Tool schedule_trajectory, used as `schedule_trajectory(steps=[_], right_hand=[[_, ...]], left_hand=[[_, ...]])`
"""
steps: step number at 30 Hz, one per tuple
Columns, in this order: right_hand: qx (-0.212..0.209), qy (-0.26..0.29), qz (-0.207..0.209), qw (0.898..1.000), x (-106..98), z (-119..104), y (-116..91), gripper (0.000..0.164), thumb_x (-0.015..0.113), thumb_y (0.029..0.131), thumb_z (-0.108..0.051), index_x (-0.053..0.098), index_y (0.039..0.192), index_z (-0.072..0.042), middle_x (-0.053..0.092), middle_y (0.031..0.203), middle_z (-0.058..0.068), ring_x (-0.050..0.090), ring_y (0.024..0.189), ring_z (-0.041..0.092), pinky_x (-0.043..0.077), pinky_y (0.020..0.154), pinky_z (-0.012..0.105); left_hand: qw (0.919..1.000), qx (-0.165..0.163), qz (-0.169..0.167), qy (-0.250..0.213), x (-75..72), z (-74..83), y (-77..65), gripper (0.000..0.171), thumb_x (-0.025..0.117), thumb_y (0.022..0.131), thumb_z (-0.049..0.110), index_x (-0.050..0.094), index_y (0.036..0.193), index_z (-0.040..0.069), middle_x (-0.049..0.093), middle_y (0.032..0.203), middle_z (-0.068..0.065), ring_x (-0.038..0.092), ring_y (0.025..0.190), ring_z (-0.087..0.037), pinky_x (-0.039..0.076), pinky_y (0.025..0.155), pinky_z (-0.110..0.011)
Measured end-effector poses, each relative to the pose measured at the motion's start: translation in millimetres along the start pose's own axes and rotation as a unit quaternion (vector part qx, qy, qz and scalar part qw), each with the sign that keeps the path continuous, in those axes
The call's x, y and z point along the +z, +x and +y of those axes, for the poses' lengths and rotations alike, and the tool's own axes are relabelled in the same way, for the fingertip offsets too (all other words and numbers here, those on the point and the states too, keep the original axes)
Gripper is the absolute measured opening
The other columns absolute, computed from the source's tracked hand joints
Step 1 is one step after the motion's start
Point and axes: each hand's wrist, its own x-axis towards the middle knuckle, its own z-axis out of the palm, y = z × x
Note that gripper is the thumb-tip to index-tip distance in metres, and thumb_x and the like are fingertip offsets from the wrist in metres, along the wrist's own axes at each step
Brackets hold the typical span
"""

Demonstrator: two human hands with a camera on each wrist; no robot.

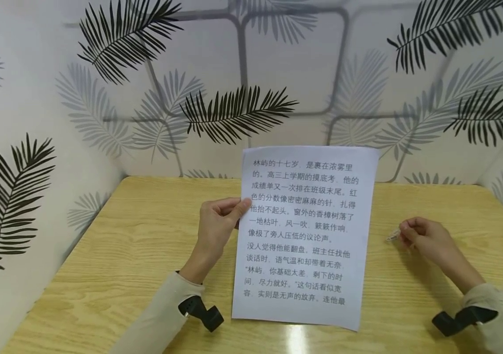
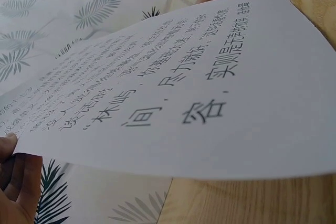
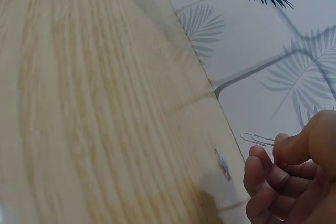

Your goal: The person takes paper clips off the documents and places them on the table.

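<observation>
A printed sheet of paper (image 1: 304,236) stands up facing me, covered in lines of Chinese characters. My left hand (image 1: 218,226) pinches its left edge, thumb in front and fingers behind. Seen from the left wrist, the paper (image 2: 252,135) slants across most of the picture, and the left hand (image 2: 18,182) shows at the lower left corner. To the right of the sheet, my right hand (image 1: 428,243) holds a small white paper clip (image 3: 257,139) between thumb and forefinger. The clip's looped end points out from the fingertips, toward the paper.
A small silvery object (image 3: 222,164) lies on the wooden table (image 1: 145,236) near the right hand in the right wrist view. Behind the table rises a wall (image 1: 287,64) patterned with leaves. Both wrists wear black camera mounts (image 1: 203,312).
</observation>
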Motion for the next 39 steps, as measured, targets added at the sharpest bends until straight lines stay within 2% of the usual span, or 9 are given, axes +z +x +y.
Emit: schedule_trajectory(steps=[5,11,18,26,34,37,39], right_hand=[[0.011,-0.012,-0.002,1.000,2.8,2.8,-3.2,0.037,0.043,0.105,-0.024,0.055,0.106,0.012,0.066,0.085,0.009,0.056,0.065,0.004,0.049,0.055,0.024],[0.032,0.008,-0.018,0.999,7.2,4.7,-6.5,0.040,0.042,0.105,-0.027,0.055,0.108,0.011,0.065,0.082,0.006,0.055,0.063,0.008,0.047,0.051,0.025],[0.040,-0.019,-0.004,0.999,9.5,5.2,-8.2,0.042,0.044,0.104,-0.029,0.057,0.107,0.010,0.068,0.084,0.007,0.057,0.065,0.006,0.048,0.053,0.024],[0.020,-0.048,0.030,0.998,9.5,4.9,-8.1,0.036,0.047,0.103,-0.027,0.059,0.102,0.007,0.068,0.081,0.008,0.057,0.063,0.006,0.047,0.053,0.023],[0.033,-0.037,0.023,0.999,10.0,2.0,-9.6,0.037,0.046,0.103,-0.030,0.057,0.104,0.006,0.066,0.082,0.007,0.056,0.064,0.007,0.048,0.052,0.024],[0.012,-0.003,0.020,1.000,14.2,-9.4,-13.1,0.035,0.047,0.103,-0.026,0.056,0.105,0.008,0.065,0.081,0.005,0.057,0.064,0.007,0.049,0.052,0.024],[-0.022,0.041,0.009,0.999,19.2,-23.4,-16.0,0.033,0.046,0.104,-0.022,0.055,0.107,0.010,0.066,0.082,0.003,0.059,0.065,0.008,0.051,0.054,0.025]], left_hand=[[1.0000,-0.003,0.003,-0.005,-0.5,0.5,0.3,0.016,0.067,0.091,0.005,0.072,0.098,-0.009,0.072,0.082,-0.021,0.067,0.058,-0.014,0.056,0.056,-0.027],[1.0000,-0.007,0.002,-0.005,-1.1,0.2,0.3,0.017,0.067,0.091,0.005,0.072,0.098,-0.009,0.072,0.082,-0.021,0.067,0.058,-0.014,0.056,0.056,-0.026],[1.0000,-0.005,-0.004,-0.004,-1.0,0.9,0.4,0.016,0.066,0.091,0.006,0.072,0.098,-0.008,0.072,0.082,-0.020,0.067,0.058,-0.016,0.056,0.057,-0.028],[1.0000,0.001,-0.002,-0.007,-0.9,1.2,-0.1,0.016,0.066,0.091,0.004,0.071,0.098,-0.009,0.072,0.082,-0.021,0.067,0.057,-0.014,0.056,0.056,-0.025],[0.9999,0.008,0.001,-0.008,-1.4,0.9,-1.1,0.016,0.066,0.091,0.005,0.072,0.098,-0.008,0.072,0.083,-0.021,0.068,0.059,-0.015,0.057,0.057,-0.027],[0.9999,0.010,-0.003,-0.005,-1.1,0.1,-1.5,0.016,0.066,0.091,0.006,0.072,0.099,-0.008,0.072,0.083,-0.021,0.068,0.060,-0.015,0.057,0.057,-0.027],[0.9999,0.012,-0.004,-0.003,-0.8,-0.3,-1.0,0.017,0.066,0.092,0.006,0.072,0.099,-0.008,0.072,0.083,-0.021,0.068,0.060,-0.015,0.057,0.057,-0.027]])
